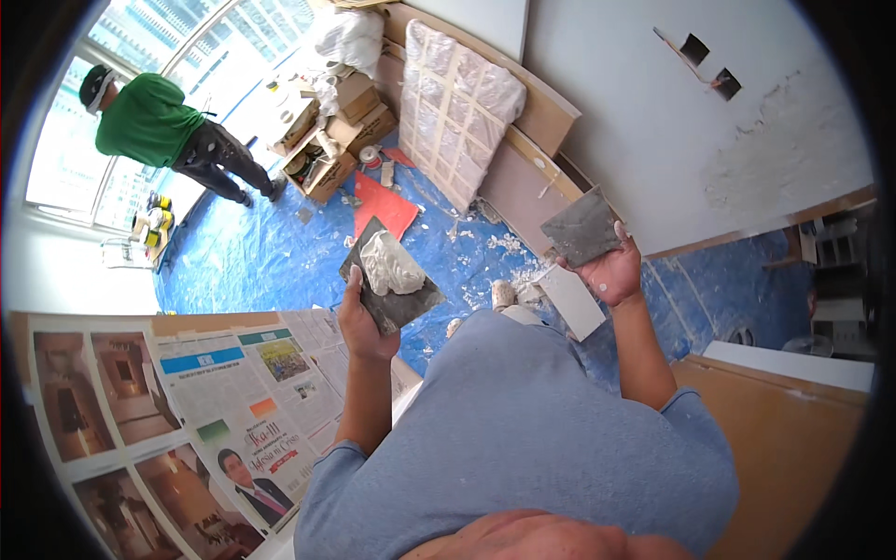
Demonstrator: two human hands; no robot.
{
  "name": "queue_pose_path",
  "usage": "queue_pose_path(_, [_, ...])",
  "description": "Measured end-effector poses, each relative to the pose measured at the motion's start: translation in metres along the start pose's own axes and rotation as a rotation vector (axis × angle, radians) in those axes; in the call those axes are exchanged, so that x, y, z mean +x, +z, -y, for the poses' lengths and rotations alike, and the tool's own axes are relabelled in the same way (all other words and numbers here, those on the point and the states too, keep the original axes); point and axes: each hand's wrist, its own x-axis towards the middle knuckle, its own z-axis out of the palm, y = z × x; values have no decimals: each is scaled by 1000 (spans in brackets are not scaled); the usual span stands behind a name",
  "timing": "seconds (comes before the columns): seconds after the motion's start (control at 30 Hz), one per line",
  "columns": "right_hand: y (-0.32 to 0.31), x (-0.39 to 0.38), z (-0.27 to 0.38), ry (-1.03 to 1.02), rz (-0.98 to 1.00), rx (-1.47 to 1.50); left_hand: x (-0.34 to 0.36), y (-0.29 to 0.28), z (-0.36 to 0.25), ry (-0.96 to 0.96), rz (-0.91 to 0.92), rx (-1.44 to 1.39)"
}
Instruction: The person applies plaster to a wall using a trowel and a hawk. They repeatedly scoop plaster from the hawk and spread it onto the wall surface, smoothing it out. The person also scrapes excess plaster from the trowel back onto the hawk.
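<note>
A dark square plate [403,303] with a lump of white putty [390,266] on it is gripped in my left hand [364,322], thumb along its edge. My right hand [611,273] holds a second dark square plate [579,227] at its lower right, with no lump on it. Just below that plate is a white board [571,301]; whether my right hand touches it I cannot tell. The two plates are apart, one on either side of my body.
A person in green [149,121] stands at the window. Boxes [355,98], a wrapped panel [448,103] and leaning boards [551,126] line the back. A blue sheet [247,252] with debris covers the floor. A newspaper-covered surface [233,373] is at left, a brown board [775,439] at right.
</note>
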Motion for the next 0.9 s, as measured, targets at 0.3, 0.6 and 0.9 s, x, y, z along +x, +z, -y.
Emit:
queue_pose_path(0.3, [-41,11,53,-310,-161,-72,125,105,40,-247,221,185])
queue_pose_path(0.6, [16,70,122,-394,-75,-942,214,182,88,-485,387,337])
queue_pose_path(0.9, [122,111,165,-628,34,-1462,327,256,80,-882,648,491])
